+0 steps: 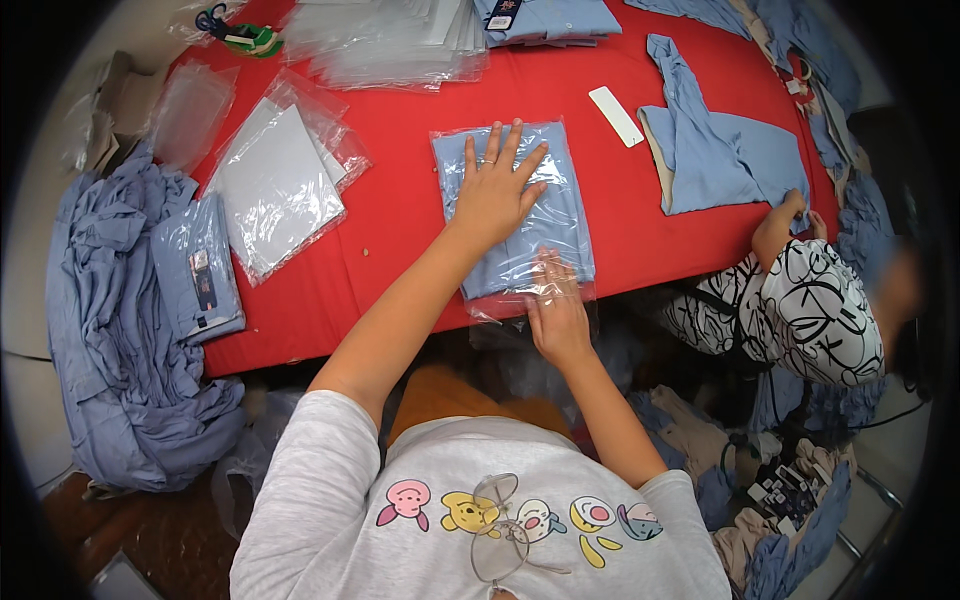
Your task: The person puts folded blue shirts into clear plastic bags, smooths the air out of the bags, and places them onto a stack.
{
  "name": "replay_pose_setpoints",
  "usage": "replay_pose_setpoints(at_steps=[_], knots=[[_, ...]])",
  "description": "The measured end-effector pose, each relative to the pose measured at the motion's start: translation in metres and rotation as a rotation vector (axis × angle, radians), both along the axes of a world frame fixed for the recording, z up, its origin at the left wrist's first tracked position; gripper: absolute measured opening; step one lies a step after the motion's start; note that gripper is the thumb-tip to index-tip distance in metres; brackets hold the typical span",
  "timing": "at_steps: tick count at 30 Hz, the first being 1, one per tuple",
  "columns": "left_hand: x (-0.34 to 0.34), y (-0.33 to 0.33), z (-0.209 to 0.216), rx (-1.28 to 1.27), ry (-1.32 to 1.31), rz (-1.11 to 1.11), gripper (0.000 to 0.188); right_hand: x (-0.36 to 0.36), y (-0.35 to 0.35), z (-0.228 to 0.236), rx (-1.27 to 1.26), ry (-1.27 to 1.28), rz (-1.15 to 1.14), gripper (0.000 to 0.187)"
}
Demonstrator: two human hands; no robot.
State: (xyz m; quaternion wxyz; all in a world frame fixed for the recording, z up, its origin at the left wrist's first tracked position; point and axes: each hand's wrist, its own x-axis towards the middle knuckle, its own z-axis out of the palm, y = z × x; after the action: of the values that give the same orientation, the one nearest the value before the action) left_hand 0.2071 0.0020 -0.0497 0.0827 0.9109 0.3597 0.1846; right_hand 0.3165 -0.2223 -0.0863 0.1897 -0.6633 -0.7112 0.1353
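Note:
A folded light-blue shirt (565, 205) lies in a clear plastic bag at the table's near edge, in front of me. My left hand (495, 185) rests flat on its upper part, fingers spread over the film. At the bag's near end is my right hand (560, 315), its fingers stretched out and pointing away from me. Clear film covers those fingertips, so they seem to be inside the bag's mouth, and the loose plastic edge (490, 308) hangs over the table edge beside them.
Clear bags with white inserts (285, 180) lie to the left, near a bagged shirt (195, 265) and heaped blue garments (120, 330). More bags (390, 40) and folded shirts (555, 20) are stacked at the back. At right, another person's hand (793, 208) touches an unfolded shirt (715, 150).

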Motion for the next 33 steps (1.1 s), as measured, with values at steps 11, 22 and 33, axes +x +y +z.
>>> replay_pose_setpoints(at_steps=[11, 22, 33], knots=[[-0.038, 0.014, -0.020, -0.137, -0.219, 0.352, 0.047, 0.004, 0.064, -0.014, 0.119, -0.105, -0.183, 0.095], [-0.065, 0.015, -0.035, -0.361, -0.510, 0.271, 0.047, -0.023, 0.106, 0.000, 0.151, 0.023, 0.061, 0.078], [-0.059, 0.033, -0.047, -0.271, -0.542, 0.347, 0.047, -0.027, 0.111, -0.004, 0.117, 0.046, -0.081, 0.089]])
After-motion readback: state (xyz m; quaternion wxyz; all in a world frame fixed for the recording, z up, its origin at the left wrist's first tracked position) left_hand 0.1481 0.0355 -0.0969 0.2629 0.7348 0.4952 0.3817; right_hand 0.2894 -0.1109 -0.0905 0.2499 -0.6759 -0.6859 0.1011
